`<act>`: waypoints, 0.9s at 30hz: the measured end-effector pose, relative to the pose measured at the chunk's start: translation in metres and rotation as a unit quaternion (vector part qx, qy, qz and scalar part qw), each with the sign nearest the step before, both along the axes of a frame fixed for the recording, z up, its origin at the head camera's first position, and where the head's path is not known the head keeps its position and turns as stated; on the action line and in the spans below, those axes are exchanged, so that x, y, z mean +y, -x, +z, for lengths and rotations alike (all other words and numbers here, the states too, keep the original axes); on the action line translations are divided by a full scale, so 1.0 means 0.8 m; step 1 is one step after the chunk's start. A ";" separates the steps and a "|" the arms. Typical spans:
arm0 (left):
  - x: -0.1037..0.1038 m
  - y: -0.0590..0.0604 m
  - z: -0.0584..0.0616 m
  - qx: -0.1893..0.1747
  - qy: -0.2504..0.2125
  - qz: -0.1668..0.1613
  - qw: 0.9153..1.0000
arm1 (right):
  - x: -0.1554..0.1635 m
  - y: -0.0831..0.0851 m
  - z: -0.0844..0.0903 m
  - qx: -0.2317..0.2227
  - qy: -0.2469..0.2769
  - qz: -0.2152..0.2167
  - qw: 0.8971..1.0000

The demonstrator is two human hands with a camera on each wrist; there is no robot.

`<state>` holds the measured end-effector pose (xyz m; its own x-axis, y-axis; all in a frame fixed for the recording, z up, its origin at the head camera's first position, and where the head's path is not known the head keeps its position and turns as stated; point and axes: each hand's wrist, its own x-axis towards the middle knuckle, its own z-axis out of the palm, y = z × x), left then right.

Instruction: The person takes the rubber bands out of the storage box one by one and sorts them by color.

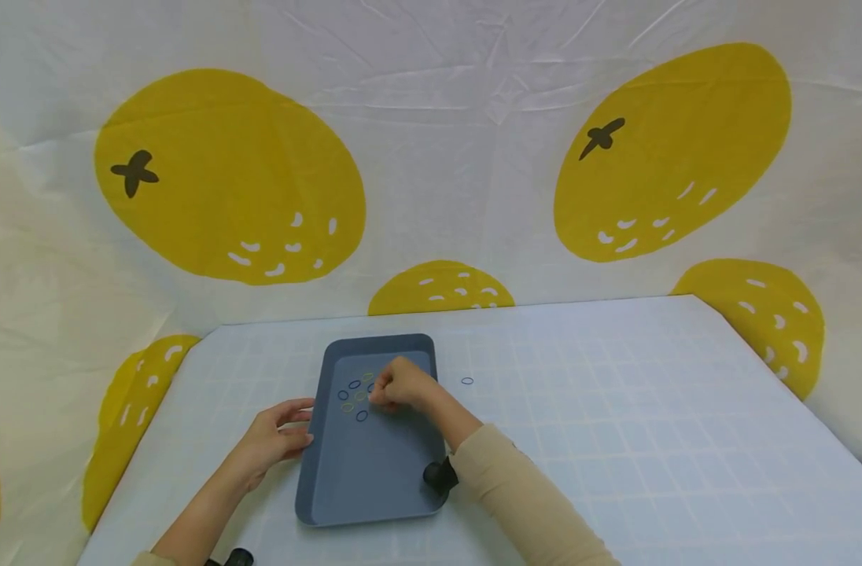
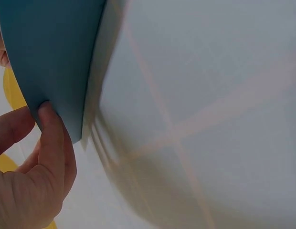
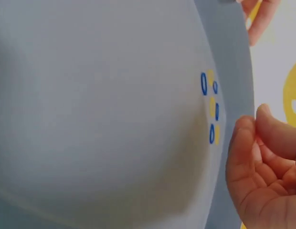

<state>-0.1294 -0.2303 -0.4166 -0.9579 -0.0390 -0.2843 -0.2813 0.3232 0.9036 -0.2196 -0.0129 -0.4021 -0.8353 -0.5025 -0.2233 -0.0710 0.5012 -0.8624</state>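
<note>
A blue-grey rectangular tray (image 1: 374, 487) lies on the table. My left hand (image 1: 278, 436) grips its left side, fingertips (image 2: 47, 112) against the outer wall in the left wrist view. Several small thin blue rings (image 1: 362, 416) and 3 yellow rings (image 1: 348, 407) are spread over the tray's far half; they look like little rubber bands. My right hand (image 1: 406, 385) is over the tray, just right of the rings. In the right wrist view its thumb and forefinger (image 3: 243, 129) meet at the tips, with no ring showing between them. A single blue ring (image 1: 467, 381) lies outside, right of the tray.
The table has a pale blue checked cloth (image 1: 615, 409). A white curtain (image 1: 459, 157) with big yellow fruit prints stands behind and at both sides. A black wrist camera (image 1: 438, 475) on the right arm overlaps the tray's near right edge.
</note>
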 end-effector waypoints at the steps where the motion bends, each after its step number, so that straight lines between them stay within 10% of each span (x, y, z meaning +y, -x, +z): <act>1: 0.000 0.000 0.000 0.001 0.000 0.000 1.000 | 0.001 0.001 0.002 -0.008 0.012 0.000 1.000; 27: 0.002 -0.003 0.003 0.003 -0.007 -0.002 1.000 | 0.046 0.012 0.023 -0.079 0.125 -0.031 0.989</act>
